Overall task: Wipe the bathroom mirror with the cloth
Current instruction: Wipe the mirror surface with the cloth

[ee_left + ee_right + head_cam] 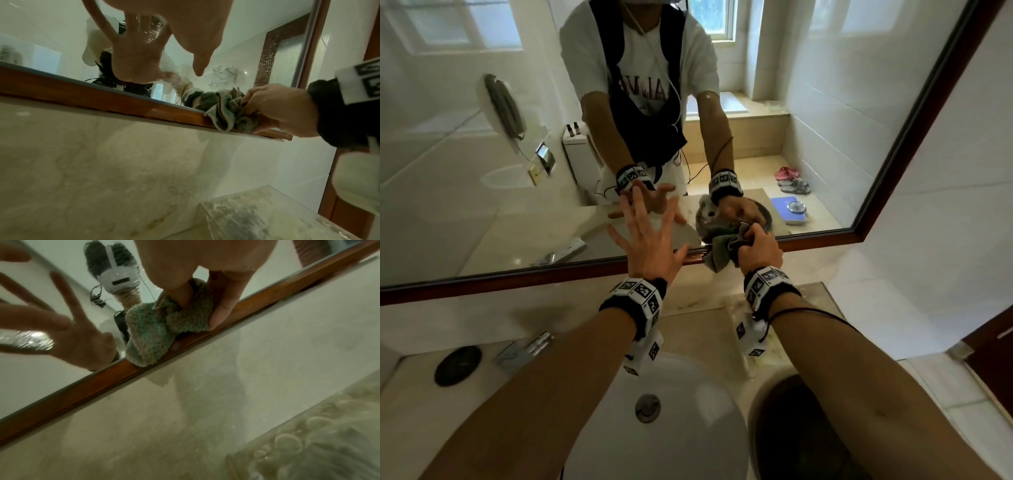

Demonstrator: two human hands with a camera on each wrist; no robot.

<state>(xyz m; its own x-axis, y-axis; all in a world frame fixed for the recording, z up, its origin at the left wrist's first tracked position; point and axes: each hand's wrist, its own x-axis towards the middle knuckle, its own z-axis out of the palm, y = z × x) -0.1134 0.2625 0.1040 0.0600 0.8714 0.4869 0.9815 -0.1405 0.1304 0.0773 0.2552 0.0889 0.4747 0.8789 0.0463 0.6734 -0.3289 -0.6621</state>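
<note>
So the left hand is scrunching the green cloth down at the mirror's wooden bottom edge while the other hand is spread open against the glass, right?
Not quite: it is the right hand that grips the green cloth at the mirror's wooden bottom edge. The left hand is the one spread open at the glass. The head view shows this.

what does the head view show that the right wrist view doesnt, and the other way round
Only the head view shows the white oval sink basin with its metal drain, both forearms with marker wristbands, and the mirror's right frame edge.

Only the right wrist view shows the cloth's fluffy pile close up and the right fingers pinching it against the frame.

Both show the green-grey bunched cloth held by the right hand at the brown wooden lower mirror frame, and the left hand spread open at the glass.
</note>
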